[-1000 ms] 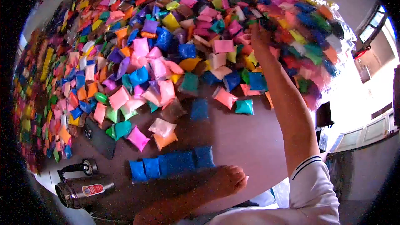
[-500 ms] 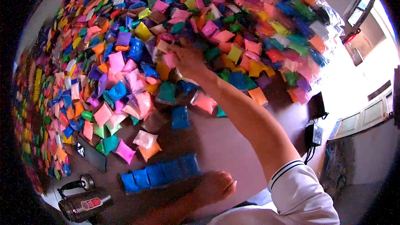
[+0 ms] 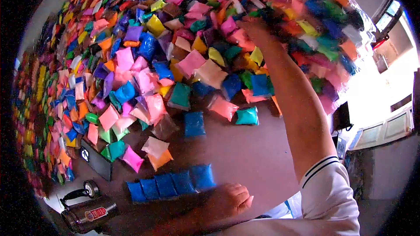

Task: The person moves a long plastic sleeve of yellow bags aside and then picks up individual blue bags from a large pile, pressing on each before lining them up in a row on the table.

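My right hand (image 3: 258, 30) reaches far into a big heap of small coloured packets (image 3: 192, 61), close to a coral-pink packet (image 3: 243, 39). Its fingers are dark and smeared, so their grip does not show. My left hand (image 3: 234, 199) rests on the table in the foreground, fingers curled in, with nothing visible in it. Beside it lies a row of several blue packets (image 3: 175, 183), edge to edge. One more blue packet (image 3: 194, 124) sits apart above that row, and a teal packet (image 3: 247, 116) lies at the heap's near edge.
A steel flask (image 3: 87, 214) with a red label lies at the lower left. Near it stand a dark flat panel (image 3: 96, 161) and a round metal lid (image 3: 90, 189). Clear plastic sheeting (image 3: 358, 35) edges the heap at right. The brown table (image 3: 249, 153) shows in front.
My right hand has moved right and farther into the heap. Pink and beige packets now show where it was. The left hand has barely shifted beside the blue row.
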The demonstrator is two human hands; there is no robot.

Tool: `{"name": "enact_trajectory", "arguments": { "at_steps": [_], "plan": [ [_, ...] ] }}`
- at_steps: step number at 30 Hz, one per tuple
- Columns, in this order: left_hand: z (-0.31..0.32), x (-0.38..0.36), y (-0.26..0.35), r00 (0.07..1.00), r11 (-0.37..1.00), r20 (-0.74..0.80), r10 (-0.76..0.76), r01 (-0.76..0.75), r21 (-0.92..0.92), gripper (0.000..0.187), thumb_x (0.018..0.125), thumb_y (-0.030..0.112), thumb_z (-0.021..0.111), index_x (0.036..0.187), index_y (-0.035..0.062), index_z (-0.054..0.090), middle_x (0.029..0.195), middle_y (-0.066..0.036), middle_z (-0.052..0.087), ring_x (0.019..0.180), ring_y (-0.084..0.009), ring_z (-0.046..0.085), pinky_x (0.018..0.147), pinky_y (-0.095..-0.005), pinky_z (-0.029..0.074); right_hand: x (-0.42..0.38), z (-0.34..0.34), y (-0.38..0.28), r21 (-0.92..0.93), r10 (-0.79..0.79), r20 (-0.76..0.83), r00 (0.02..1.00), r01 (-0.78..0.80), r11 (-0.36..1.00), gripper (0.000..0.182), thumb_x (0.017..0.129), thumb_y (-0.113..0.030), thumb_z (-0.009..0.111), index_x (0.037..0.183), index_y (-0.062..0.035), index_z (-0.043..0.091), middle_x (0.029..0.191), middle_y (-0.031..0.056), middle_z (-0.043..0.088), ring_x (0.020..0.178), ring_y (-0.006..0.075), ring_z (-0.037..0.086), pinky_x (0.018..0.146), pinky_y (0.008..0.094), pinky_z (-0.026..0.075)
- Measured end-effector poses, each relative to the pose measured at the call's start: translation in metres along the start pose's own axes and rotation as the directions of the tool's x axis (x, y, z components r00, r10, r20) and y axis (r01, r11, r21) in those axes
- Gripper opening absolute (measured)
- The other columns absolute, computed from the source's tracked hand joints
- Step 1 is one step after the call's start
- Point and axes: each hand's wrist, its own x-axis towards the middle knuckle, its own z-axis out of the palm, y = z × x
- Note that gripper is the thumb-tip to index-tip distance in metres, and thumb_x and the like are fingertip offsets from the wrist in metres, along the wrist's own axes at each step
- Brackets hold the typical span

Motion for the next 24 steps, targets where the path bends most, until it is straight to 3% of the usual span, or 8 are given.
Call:
{"name": "enact_trajectory", "arguments": {
  "at_steps": [5,7,10,14,17,18,20,24],
  "plan": [
    [0.002,-0.003,-0.001,0.999,0.999,0.037,-0.030,0.029,0.017,0.021,0.084,0.015,0.060,0.068,0.0024,0.053,0.068,-0.014,0.055,0.065,-0.0322,0.056,0.063,-0.0425,0.047,-0.002,0.010,0.006,-0.006,-0.383,0.230,0.894,0.395,0.918,0.049,0.074,-0.025,0.076,0.115,-0.0043,0.057,0.070,0.0036,0.057,0.052,0.0127,0.051,0.044,0.0319,0.041],
    [0.004,-0.004,-0.001,0.997,0.998,0.042,-0.059,0.059,0.001,0.022,0.084,0.016,0.059,0.068,0.0023,0.052,0.069,-0.015,0.055,0.067,-0.0330,0.056,0.065,-0.0432,0.047,0.001,0.004,0.006,-0.272,-0.139,0.179,0.974,0.185,0.944,0.047,0.073,-0.022,0.076,0.115,-0.0073,0.058,0.071,0.0043,0.058,0.050,0.0130,0.049,0.043,0.0317,0.040],
    [0.009,-0.009,-0.002,0.997,0.997,-0.042,0.066,-0.064,0.039,0.022,0.085,0.016,0.059,0.068,0.0022,0.052,0.069,-0.015,0.054,0.067,-0.0331,0.055,0.065,-0.0434,0.047,-0.014,0.000,0.003,-0.170,-0.348,0.327,0.879,0.417,0.893,0.045,0.071,-0.020,0.076,0.110,-0.0052,0.059,0.074,0.0054,0.060,0.053,0.0128,0.052,0.047,0.0306,0.043],
    [0.011,-0.011,-0.002,0.999,0.996,0.045,-0.021,0.017,0.086,0.021,0.085,0.015,0.058,0.069,0.0027,0.052,0.068,-0.016,0.053,0.067,-0.0333,0.055,0.065,-0.0434,0.047,-0.057,-0.023,-0.033,-0.268,-0.280,0.297,0.913,0.362,0.893,0.044,0.070,-0.021,0.077,0.107,-0.0056,0.060,0.079,0.0061,0.062,0.061,0.0137,0.056,0.056,0.0311,0.047],
    [0.001,-0.006,0.004,0.998,0.998,0.013,-0.062,0.062,-0.010,0.020,0.084,0.016,0.058,0.070,0.0034,0.052,0.068,-0.016,0.052,0.067,-0.0338,0.055,0.065,-0.0437,0.047,-0.058,-0.058,-0.041,0.200,-0.226,0.729,0.647,0.114,0.973,0.048,0.067,-0.024,0.078,0.107,-0.0054,0.060,0.084,0.0066,0.063,0.072,0.0166,0.059,0.065,0.0332,0.049],
    [0.003,-0.006,0.001,1.000,1.000,-0.016,-0.016,0.016,-0.003,0.020,0.084,0.016,0.058,0.070,0.0037,0.053,0.068,-0.016,0.053,0.066,-0.0340,0.055,0.064,-0.0440,0.047,-0.054,-0.051,-0.039,0.004,-0.343,0.480,0.808,0.389,0.921,0.046,0.069,-0.024,0.077,0.107,-0.0059,0.061,0.087,0.0080,0.063,0.075,0.0187,0.060,0.068,0.0347,0.049],
    [0.003,-0.006,0.001,0.998,0.999,-0.043,0.035,-0.035,0.004,0.019,0.083,0.016,0.058,0.069,0.0041,0.053,0.068,-0.016,0.053,0.065,-0.0342,0.055,0.064,-0.0443,0.047,-0.049,-0.050,-0.038,-0.269,-0.512,0.208,0.834,0.552,0.789,0.044,0.070,-0.025,0.076,0.107,-0.0065,0.062,0.090,0.0094,0.063,0.078,0.0208,0.061,0.071,0.0363,0.050],
    [0.021,-0.016,-0.011,1.000,0.997,-0.001,0.025,-0.025,0.075,0.022,0.084,0.017,0.058,0.067,0.0038,0.053,0.068,-0.017,0.054,0.064,-0.0336,0.056,0.062,-0.0445,0.047,-0.036,-0.024,-0.026,-0.631,-0.629,0.171,0.758,0.575,0.521,0.040,0.079,-0.033,0.069,0.109,-0.0074,0.062,0.098,0.0133,0.064,0.088,0.0251,0.063,0.077,0.0382,0.050]
  ]
}}
